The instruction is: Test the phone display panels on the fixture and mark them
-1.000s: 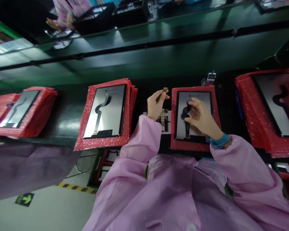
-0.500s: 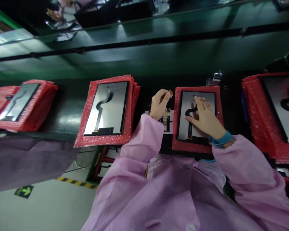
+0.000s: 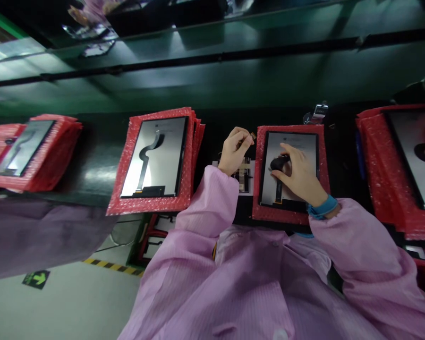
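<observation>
A display panel [image 3: 297,146] with a black flex cable [image 3: 277,166] lies on a red bubble-wrap sheet [image 3: 258,208] in front of me. My right hand [image 3: 299,175] rests on this panel, thumb and fingers curled onto the bend of the cable. My left hand [image 3: 234,150] hovers just left of the sheet, fingers pinched on a small brown strip [image 3: 252,136] that sticks out by the fingertips. Below it lies a small printed card [image 3: 243,175]. Both arms wear pink sleeves; a blue band [image 3: 322,207] circles the right wrist.
A stack of red sheets with another panel [image 3: 156,158] lies to the left, a further stack [image 3: 24,148] at far left, one more [image 3: 403,160] at right. A metal clip [image 3: 317,113] stands behind the work. Dark green conveyor rails [image 3: 212,80] run beyond. Another person's sleeve [image 3: 92,9] shows at top left.
My right hand went from flat on the panel to curling its fingers on the cable's bend. My left hand dropped lower with the small strip and stays pinched.
</observation>
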Tool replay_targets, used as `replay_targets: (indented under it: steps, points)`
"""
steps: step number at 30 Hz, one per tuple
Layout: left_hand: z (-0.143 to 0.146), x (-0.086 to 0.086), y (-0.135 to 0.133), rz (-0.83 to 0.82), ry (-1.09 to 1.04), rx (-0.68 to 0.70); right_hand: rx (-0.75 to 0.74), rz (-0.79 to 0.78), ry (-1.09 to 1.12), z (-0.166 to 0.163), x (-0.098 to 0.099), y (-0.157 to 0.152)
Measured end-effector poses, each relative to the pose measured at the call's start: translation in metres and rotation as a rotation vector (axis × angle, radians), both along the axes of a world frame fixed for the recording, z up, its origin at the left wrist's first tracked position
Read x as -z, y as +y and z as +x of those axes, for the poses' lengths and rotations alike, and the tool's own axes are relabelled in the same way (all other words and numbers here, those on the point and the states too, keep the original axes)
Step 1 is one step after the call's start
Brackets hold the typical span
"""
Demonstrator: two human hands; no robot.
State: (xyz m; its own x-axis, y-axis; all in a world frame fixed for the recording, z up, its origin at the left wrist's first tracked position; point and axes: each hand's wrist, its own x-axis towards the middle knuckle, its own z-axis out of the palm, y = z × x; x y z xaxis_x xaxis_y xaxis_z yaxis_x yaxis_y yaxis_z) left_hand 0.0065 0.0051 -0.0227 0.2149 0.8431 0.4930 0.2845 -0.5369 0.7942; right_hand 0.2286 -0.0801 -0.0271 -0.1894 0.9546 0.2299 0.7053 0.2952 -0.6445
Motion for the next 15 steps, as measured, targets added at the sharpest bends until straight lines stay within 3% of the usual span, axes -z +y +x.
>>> replay_targets:
  steps: [7, 12, 15]
  points:
    - [-0.001, -0.001, 0.001, -0.012, 0.050, 0.076, 0.081, -0.088, 0.389, -0.013, -0.008, -0.002]
    - [-0.001, -0.001, -0.001, 0.054, 0.193, 0.110, -0.140, -0.261, 0.597, -0.018, -0.012, 0.011]
    - [-0.001, -0.004, -0.005, 0.092, 0.418, 0.094, -0.201, -0.179, 0.548, -0.017, -0.008, 0.020]
